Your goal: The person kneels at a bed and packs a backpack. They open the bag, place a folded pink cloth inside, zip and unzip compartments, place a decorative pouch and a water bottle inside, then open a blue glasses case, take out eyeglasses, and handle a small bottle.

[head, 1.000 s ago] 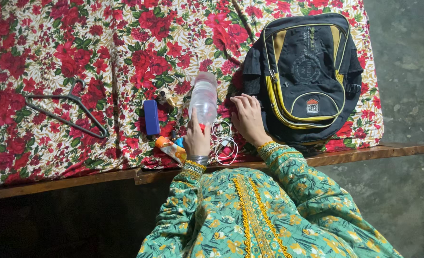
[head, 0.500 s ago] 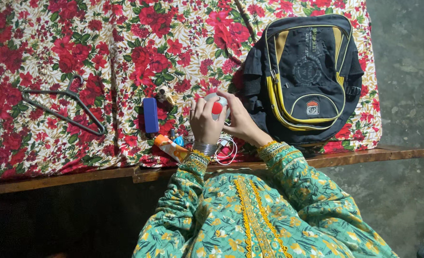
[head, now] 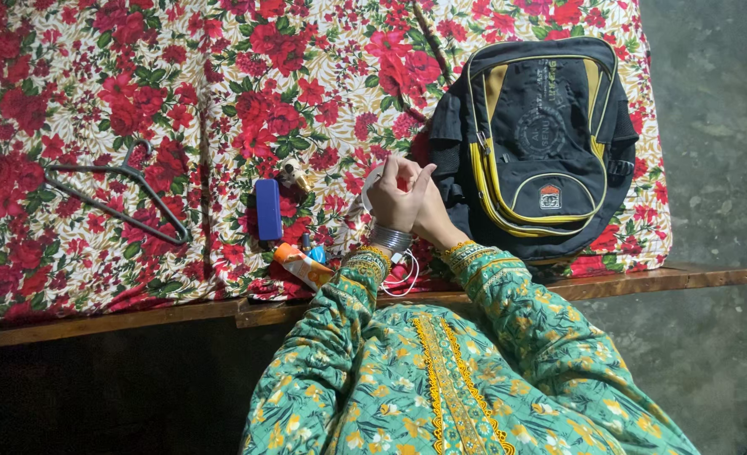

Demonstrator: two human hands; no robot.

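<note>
Cupping a clear plastic bottle (head: 379,179) just left of the black-and-yellow backpack (head: 535,139), the left hand (head: 393,200) and right hand (head: 430,211) press together around it — fingers curled shut. Mostly hidden, it seems light, smooth and squeezable — best gripped round the body. A blue case (head: 268,209) lies further left.
</note>
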